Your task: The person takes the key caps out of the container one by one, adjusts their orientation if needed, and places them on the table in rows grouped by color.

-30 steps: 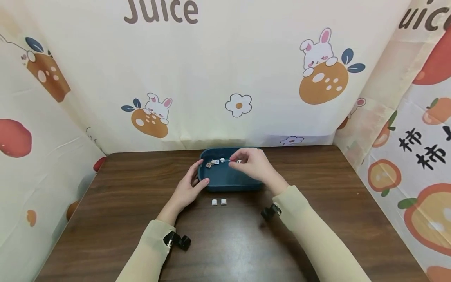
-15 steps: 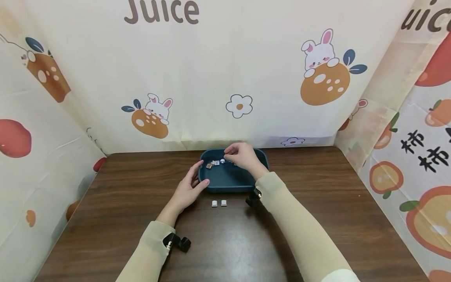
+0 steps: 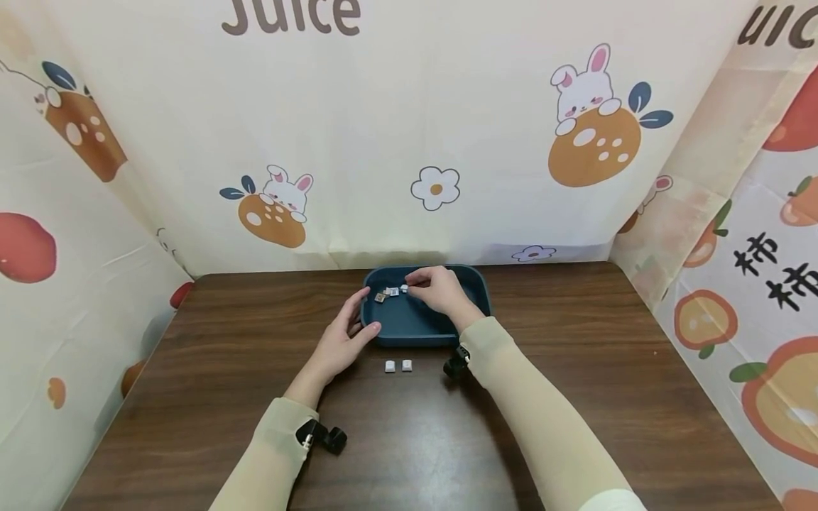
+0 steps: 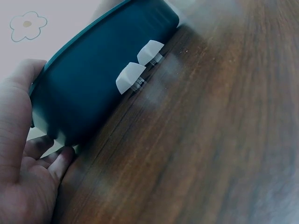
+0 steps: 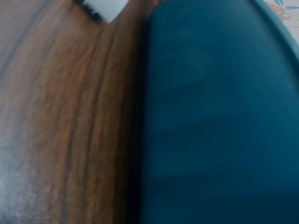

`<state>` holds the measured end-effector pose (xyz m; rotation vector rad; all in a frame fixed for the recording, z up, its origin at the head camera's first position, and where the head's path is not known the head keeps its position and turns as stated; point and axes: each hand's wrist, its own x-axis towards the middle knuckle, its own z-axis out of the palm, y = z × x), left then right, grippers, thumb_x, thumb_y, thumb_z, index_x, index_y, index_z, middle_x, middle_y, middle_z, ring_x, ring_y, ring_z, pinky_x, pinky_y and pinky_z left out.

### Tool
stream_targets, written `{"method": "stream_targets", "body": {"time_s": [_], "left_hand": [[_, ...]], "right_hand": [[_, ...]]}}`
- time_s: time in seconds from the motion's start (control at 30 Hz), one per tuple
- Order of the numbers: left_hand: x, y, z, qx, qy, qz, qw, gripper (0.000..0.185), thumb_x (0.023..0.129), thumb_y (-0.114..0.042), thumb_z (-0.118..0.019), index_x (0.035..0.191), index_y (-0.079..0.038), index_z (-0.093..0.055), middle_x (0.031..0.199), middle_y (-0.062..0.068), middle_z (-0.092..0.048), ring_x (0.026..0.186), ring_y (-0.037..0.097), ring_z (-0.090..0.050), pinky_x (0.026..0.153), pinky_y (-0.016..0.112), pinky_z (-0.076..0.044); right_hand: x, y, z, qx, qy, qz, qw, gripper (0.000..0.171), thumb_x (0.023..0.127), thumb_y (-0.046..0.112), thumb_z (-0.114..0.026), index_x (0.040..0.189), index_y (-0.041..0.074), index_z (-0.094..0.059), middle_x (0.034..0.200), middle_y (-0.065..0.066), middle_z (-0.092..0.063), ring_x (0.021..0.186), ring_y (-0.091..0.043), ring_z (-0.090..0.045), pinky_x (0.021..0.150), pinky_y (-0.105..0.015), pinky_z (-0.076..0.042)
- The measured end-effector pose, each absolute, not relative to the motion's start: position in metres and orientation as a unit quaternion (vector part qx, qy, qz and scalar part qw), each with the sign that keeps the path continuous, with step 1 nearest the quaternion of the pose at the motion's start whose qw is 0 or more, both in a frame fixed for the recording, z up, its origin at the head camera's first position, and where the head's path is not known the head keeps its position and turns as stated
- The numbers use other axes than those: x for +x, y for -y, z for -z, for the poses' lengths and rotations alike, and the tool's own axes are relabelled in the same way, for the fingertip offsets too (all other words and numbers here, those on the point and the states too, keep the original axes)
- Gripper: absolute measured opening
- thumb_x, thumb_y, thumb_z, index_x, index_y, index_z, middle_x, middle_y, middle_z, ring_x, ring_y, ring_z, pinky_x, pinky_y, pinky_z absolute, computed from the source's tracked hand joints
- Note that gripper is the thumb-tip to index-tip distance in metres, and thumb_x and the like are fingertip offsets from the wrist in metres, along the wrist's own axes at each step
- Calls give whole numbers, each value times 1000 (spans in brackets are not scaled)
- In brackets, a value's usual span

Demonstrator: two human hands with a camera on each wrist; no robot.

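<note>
Reaching in from the bottom of the head frame, two pale yellow sleeves [image 3: 275, 422] cross a dark brown wood-grain table [image 3: 185, 419]. At lower centre sit a small white square keycap [image 3: 390, 367] and, just to its right, a matching white cap [image 3: 407, 365], apart from each other and from the dark teal, rounded rectangular tray [image 3: 422, 339] beyond. The left hand [image 3: 341, 344] touches the tray's left end, thumb and fingers spread. The right hand [image 3: 441, 289] is over the tray, fingertips close together at a tiny white piece [image 3: 405, 289] — whether they pinch it, I cannot tell. Left of that, inside, lie a pale square piece [image 3: 393, 292] and a brownish square piece [image 3: 380, 298]. The work looks only partway: two caps stand out on the table, several pieces are inside. The left wrist view adds greyish parts beneath the caps and fingers low by the tray's corner, hidden from the head camera; the right wrist view shows no fingers — only tray, table, cut-off white cap and a sliver of backdrop.
</note>
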<state>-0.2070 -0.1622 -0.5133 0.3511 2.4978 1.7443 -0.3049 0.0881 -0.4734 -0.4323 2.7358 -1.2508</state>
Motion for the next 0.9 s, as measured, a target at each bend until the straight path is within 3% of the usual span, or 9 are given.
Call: {"method": "stream_targets", "body": {"time_s": [0.4,0.9], "left_hand": [[-210,163,514,111,-808,-577,41,76,111,-25,-69,174,-22,-27,178,18,-28,161,42,-35,125,61,-36],[-208,163,512,121,-812,-571,33,71,111,-30,-69,172,-30,-32,177,10,-33,160,35,-38,125,58,-38]], "right_hand": [[-305,-83,478,-176,-922,339,66,29,106,19,-76,132,8,-79,119,-7,-78,106,-21,-72,99,-40,-61],[-306,-82,477,-186,-928,315,70,24,109,23,-72,126,10,-82,120,-7,-78,105,-20,-72,99,-40,-61]]}}
